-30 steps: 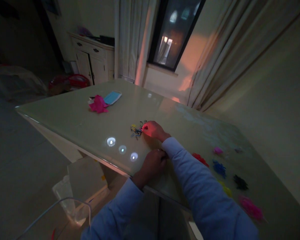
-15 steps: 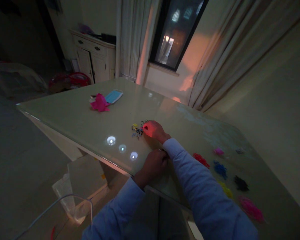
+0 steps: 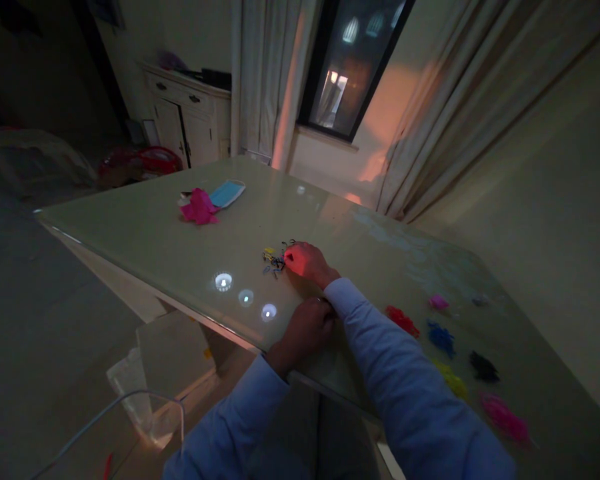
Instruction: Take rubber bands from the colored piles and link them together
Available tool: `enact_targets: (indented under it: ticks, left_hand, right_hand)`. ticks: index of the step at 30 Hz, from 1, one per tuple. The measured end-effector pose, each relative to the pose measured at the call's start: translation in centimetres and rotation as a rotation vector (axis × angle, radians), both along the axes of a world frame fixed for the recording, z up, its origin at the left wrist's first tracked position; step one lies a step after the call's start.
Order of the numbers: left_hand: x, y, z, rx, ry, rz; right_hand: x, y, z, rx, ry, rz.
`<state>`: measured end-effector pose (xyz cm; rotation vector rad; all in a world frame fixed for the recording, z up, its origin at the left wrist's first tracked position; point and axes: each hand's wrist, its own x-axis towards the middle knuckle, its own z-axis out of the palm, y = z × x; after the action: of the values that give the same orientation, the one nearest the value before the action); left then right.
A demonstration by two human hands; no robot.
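The mixed pile (image 3: 274, 262) of tiny pieces lies on the counter (image 3: 155, 247), with the right hand (image 3: 307, 261) at its right edge. Those fingers look bent inward; whether they grip a piece, I cannot tell. With pieces this small and close together, a pinch could catch 2 at once or scatter others. The left hand (image 3: 307, 328), on the pile's near side, has curled fingers, contents hidden; lying against the right arm, it could get bumped. Right of the pile, the right sleeve (image 3: 380, 353) runs close by the red heap (image 3: 403, 321) and yellow heap (image 3: 453, 380); a careless drag might mix them.
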<state>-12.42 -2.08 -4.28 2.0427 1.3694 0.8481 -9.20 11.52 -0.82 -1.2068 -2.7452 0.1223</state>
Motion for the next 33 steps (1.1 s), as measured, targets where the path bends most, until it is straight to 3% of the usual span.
enact_targets:
  ticks: [13,25,33]
  left_hand:
    - [-0.1,0.0,-0.1,-0.008,-0.065,-0.005]
    - [-0.2,0.0,-0.1,-0.007,-0.108,0.051]
    - [-0.4,0.4,-0.5,-0.01,-0.166,0.071]
  right_hand:
    - [0.7,-0.6,0.0,-0.14,0.312,0.004]
    - [2.2,-1.6,-0.6,-0.252,0.481,-0.148]
    - [4.6,-4.9,1.0,-0.332,0.651,-0.241]
